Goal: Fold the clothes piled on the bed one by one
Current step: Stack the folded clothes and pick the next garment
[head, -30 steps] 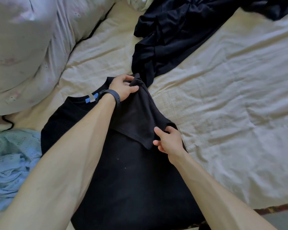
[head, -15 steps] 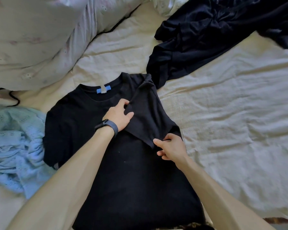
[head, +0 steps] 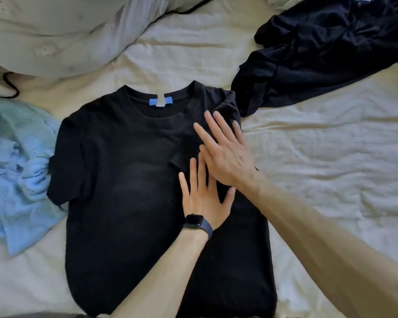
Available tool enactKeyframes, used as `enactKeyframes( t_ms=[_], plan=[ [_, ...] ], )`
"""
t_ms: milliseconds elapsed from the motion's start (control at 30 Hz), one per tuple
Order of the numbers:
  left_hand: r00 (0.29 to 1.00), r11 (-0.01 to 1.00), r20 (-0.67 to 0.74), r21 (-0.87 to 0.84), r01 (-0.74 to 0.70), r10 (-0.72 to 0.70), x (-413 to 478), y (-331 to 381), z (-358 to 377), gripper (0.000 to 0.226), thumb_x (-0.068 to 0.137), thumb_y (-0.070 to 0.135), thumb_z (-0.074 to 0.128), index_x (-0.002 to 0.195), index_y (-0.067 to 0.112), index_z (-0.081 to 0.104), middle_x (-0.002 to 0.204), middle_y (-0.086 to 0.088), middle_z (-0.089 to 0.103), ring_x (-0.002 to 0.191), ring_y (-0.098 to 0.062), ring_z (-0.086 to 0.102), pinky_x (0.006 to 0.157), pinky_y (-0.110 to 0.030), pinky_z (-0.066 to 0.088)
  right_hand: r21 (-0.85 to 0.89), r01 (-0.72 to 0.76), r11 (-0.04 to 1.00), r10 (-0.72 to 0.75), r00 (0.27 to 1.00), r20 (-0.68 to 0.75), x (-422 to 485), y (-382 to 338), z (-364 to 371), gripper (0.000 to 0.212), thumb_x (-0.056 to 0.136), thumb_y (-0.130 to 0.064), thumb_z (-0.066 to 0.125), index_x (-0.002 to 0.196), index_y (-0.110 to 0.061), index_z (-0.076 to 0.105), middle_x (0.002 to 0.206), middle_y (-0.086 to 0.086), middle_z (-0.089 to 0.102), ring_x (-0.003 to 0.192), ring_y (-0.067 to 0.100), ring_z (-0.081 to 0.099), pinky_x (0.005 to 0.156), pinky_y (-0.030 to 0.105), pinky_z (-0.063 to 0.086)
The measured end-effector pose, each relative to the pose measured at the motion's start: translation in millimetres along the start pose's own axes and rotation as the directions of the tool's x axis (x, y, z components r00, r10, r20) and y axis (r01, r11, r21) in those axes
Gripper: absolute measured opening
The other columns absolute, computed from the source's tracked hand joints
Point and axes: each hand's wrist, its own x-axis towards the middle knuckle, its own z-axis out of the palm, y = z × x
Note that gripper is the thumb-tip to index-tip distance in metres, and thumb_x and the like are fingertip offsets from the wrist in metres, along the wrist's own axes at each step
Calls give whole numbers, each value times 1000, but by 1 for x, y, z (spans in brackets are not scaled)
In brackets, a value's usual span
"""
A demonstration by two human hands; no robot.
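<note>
1. Whereas half a second ago the right hand pinched the hem of the folded-in sleeve and the left hand held its edge nearer the collar, both hands now lie flat on the cloth and grip nothing.
2. Since then the left hand has come nearer, to just below the sleeve's corner. The right hand has gone farther, onto the sleeve itself.
3. The right hand is open, with straight, slightly spread fingers and the palm down. It presses the sleeve onto the chest of the black T-shirt.
4. The left hand is open too, with fanned fingers and the palm down on the shirt's body. The right hand lies across the tips of its longer fingers.
5. A dark watch sits on the left wrist.
6. The black T-shirt lies flat on the bed. Its collar is at the far end, with a blue label inside the neck, and its hem is at the near edge of the view. The sleeve on the right is folded in, and the one on the left is spread out.
7. A crumpled light blue knitted garment lies at the left, touching the spread-out sleeve.
8. A heap of dark clothes lies at the far right, its near edge just beside the T-shirt's shoulder.
9. A grey-white pillow fills the far left, with a thin black cord beside it.
</note>
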Motion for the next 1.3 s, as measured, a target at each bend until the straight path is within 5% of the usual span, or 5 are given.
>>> enactKeyframes(
  t_ms=[433,633,1000,1167,1300],
  plan=[
    [998,999,-63,-47,11,-14,11,-51,-3,65,102,51,22,161,27,10,169,-2,1,155,-22,1,121,-58,5,-213,-29,977,36,999,31,-78,21,17,67,105,-51,32,164,-25,13,172,3,-2,159,21,-2,126,55,1],
    [999,999,-21,-44,27,-28,-9,-118,-14,66,102,47,31,160,27,8,169,-1,4,155,-24,7,119,-60,11,-255,-399,881,455,861,228,-145,-4,16,64,108,-44,18,164,-18,3,169,0,-19,154,17,-25,125,61,1],
    [981,963,71,-193,188,-178,-151,-233,-21,62,98,52,32,156,30,32,165,-1,24,151,-23,25,118,-55,29,-83,16,996,32,841,540,-118,-188,31,67,104,-26,47,163,-28,14,170,15,-8,157,36,-7,123,56,20],
    [754,645,-149,-637,422,-640,-122,-267,-55,45,91,42,59,122,9,64,125,-9,60,114,-31,57,93,-43,48,-160,-9,987,73,912,403,-53,-232,13,32,100,-33,54,127,-21,65,143,6,51,125,28,49,86,39,51],
    [640,222,179,-840,495,-747,-62,-298,-91,34,96,53,55,98,20,62,92,7,63,91,-19,60,76,-32,43,34,157,987,-160,956,247,35,-278,-3,32,98,-31,62,125,-13,67,127,6,63,114,31,56,86,40,52]
  ],
)
